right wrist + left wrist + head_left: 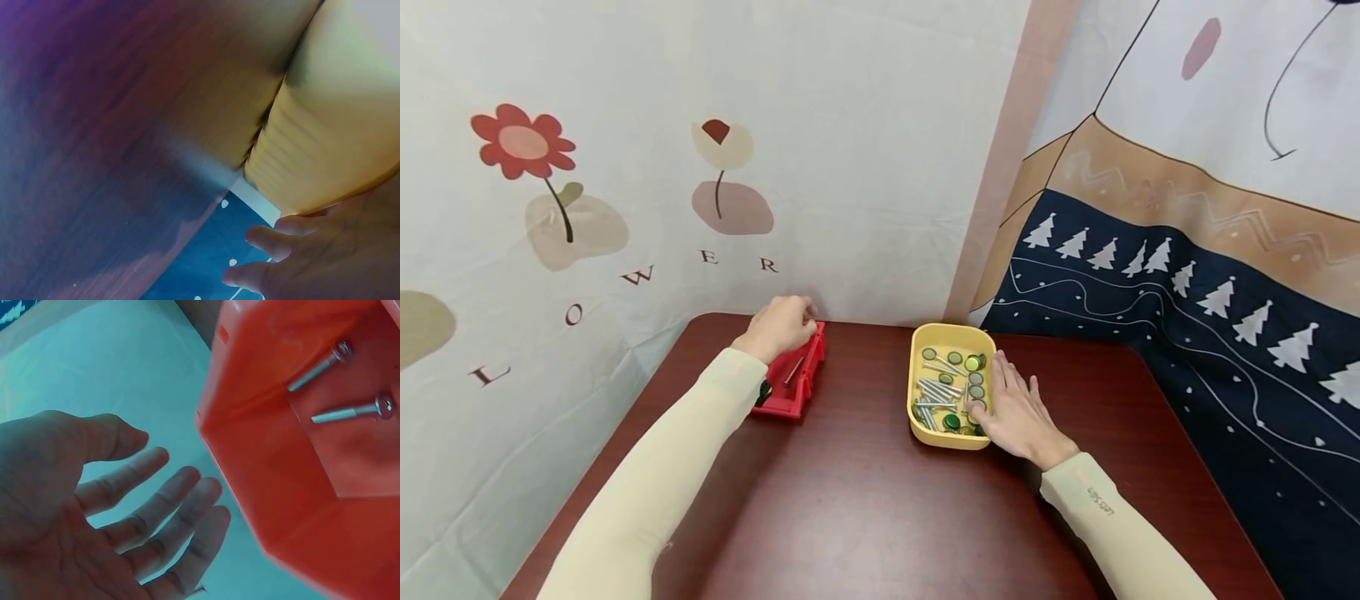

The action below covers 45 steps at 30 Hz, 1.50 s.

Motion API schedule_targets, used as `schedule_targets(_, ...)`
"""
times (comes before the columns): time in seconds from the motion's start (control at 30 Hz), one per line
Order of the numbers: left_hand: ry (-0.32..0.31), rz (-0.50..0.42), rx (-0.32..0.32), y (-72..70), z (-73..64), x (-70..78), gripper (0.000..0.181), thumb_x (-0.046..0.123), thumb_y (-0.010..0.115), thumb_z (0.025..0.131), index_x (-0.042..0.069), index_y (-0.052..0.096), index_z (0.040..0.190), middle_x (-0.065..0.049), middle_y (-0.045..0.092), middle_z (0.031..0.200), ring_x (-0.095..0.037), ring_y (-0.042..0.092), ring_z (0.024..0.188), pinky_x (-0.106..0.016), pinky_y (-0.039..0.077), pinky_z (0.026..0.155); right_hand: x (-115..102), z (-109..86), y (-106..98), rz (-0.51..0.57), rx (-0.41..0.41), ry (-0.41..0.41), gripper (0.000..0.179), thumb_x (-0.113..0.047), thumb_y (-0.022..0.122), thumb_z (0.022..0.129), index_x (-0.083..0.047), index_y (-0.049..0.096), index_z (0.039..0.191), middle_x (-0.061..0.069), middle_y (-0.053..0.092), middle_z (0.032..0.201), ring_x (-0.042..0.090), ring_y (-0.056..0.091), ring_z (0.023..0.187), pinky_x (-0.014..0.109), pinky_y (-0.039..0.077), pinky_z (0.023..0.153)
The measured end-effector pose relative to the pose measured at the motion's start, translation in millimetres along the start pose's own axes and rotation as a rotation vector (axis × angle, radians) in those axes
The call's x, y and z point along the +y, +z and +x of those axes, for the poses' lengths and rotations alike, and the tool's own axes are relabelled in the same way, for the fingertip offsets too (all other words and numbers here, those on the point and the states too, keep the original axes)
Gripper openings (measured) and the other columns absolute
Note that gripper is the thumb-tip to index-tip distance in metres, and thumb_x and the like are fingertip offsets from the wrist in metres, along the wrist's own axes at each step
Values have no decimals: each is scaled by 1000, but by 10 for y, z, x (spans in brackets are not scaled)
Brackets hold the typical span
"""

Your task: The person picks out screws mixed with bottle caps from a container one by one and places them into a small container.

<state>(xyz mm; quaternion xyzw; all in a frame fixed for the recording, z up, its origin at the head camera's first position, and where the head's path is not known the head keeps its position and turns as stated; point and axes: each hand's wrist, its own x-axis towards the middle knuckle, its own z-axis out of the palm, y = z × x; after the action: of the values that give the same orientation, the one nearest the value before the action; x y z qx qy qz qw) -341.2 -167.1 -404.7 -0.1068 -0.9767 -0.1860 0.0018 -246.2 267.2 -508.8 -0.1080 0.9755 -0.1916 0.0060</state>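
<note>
Two bolts [350, 414] lie in the red bin [259, 481] beside my left hand [778, 325], fingers [194, 506] loosely parted; my right hand [1018, 415], fingers straight, lies along the yellow tub [951, 442].

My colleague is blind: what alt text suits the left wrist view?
A left hand, palm showing, is beside a red bin that holds two metal screws. Behind the hand is a pale, bluish backdrop.

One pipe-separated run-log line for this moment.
left hand: empty, near red bin | right hand: touching right side of yellow bin | red bin: two screws visible | yellow bin: loose screws, green caps
</note>
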Motion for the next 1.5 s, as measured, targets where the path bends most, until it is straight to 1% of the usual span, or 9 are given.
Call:
schedule_targets(0.17,101,64,41,48,2,196,36,17,65,109,5,77,141,-21,77,137,-40,76,122,-62,65,102,7,-1,-10,-10,8,8,103,-52,61,116,2,6,185,22,3,197,54,18,180,86,9,140)
schedule_targets(0.37,180,157,50,91,-41,420,41,28,75,110,10,75,146,-19,73,142,-38,74,124,-60,68,102,7,5,-27,-7,14,7,102,-51,60,116,1,6,185,23,6,197,54,18,180,85,9,140)
schedule_targets(0.57,257,233,45,156,-72,618,48,35,76,110,14,71,153,-17,69,154,-39,67,138,-61,61,113,9,9,-24,-6,14,-2,102,-50,60,116,2,7,185,24,7,196,54,18,180,86,9,140)
schedule_targets(0.67,304,256,49,208,-62,719,51,39,76,110,16,71,154,-15,68,157,-38,65,144,-62,58,116,9,-1,-27,-10,12,-4,102,-50,61,116,3,7,185,24,6,196,55,18,180,86,9,140)
schedule_targets(0.93,429,299,50,347,-39,953,55,45,76,108,20,70,156,-10,64,164,-37,62,151,-64,53,123,18,-4,-25,-24,12,-11,103,-52,60,116,3,8,185,24,5,197,55,18,180,86,9,140)
schedule_targets(1.07,479,315,33,414,-46,1081,58,47,78,108,22,68,159,-9,62,168,-36,61,154,-64,47,131,16,2,-25,-29,7,-13,103,-52,60,116,3,7,185,25,5,197,55,16,180,86,9,140)
schedule_targets(1.17,499,334,5,471,-49,1180,61,49,78,108,23,66,162,-9,60,171,-36,58,158,-66,42,137,12,8,-38,-31,-3,-13,103,-53,60,116,3,7,185,24,1,197,54,13,181,86,7,140)
schedule_targets(1.33,519,360,-61,601,-18,1314,63,52,79,109,25,64,164,-9,55,177,-36,53,163,-69,37,139,-5,15,-72,-33,-31,-16,105,-57,58,117,3,6,185,22,-5,197,52,8,183,85,3,141)
schedule_targets(1.5,545,429,-124,734,17,1434,64,54,79,108,28,65,165,-6,55,178,-33,53,164,-68,38,139,-10,27,-93,-51,-73,-34,109,-65,54,117,4,4,184,22,-5,197,50,9,183,81,7,143)
